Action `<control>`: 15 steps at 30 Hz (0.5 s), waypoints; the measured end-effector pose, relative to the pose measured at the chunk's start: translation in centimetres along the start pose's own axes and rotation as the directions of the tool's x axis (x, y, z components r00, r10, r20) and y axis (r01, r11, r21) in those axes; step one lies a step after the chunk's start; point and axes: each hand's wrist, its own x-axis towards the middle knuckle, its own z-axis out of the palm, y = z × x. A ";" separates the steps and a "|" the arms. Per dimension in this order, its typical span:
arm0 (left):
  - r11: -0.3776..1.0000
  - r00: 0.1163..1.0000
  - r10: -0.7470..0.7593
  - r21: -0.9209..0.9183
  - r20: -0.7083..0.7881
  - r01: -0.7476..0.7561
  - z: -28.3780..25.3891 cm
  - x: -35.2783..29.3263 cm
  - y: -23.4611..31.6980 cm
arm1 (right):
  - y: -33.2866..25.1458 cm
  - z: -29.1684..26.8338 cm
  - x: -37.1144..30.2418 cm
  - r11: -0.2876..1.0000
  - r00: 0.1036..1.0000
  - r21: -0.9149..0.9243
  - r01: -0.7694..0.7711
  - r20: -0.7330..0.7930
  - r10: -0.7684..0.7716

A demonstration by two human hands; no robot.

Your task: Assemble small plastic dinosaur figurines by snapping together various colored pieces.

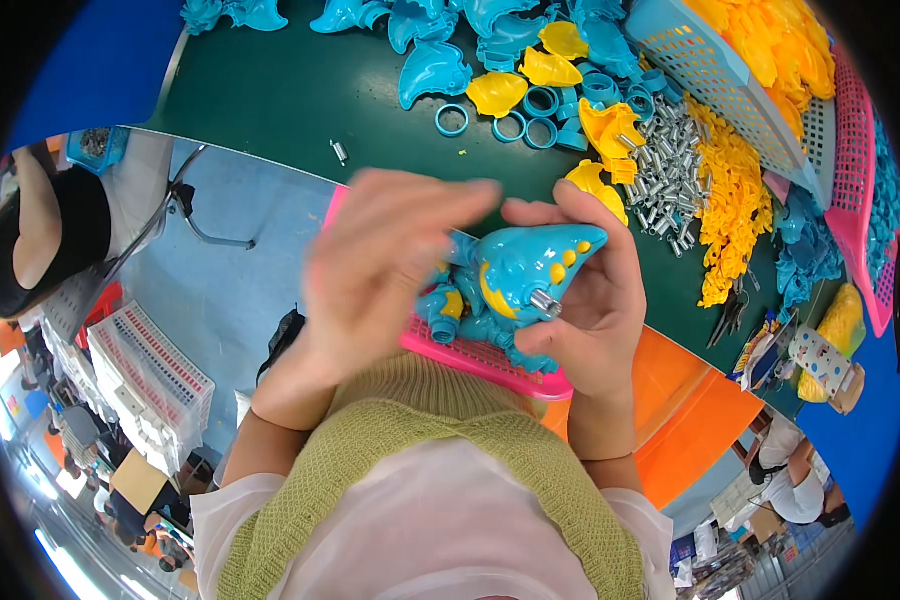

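My right hand [595,300] holds a turquoise plastic toy animal [530,265] with yellow spots, a yellow patch on its side and a small metal pin on its lower side. My left hand [385,265] is blurred and sits right beside the toy on its left, fingers spread across its top; whether it grips the toy is unclear. Under both hands lies a pink mesh tray [490,362] holding more turquoise and yellow toy parts [448,305], resting at the edge of the dark green table [290,90].
Loose turquoise shells [432,70], yellow pieces [497,92] and turquoise rings [451,120] lie on the table. A heap of small metal springs [667,170] and yellow gear strips [732,205] lie right. Blue basket [710,70] and pink basket [855,190] stand far right. Pliers [730,312] lie nearby.
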 end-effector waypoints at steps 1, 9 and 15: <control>0.998 0.994 -0.042 0.037 -0.099 0.046 -0.7 -0.4 -0.4 | 0.0 -0.1 0.0 1.000 1.000 0.002 0.001 0.000 -0.001; 0.884 0.717 -0.392 -0.023 -0.577 0.466 -5.7 -2.5 -2.7 | -0.2 -0.4 0.0 0.999 1.000 -0.050 0.008 0.025 -0.007; 0.979 0.978 -0.156 0.111 -0.139 0.172 -3.8 -2.8 -1.2 | 0.7 -0.5 0.0 1.000 1.000 0.016 -0.002 0.019 0.002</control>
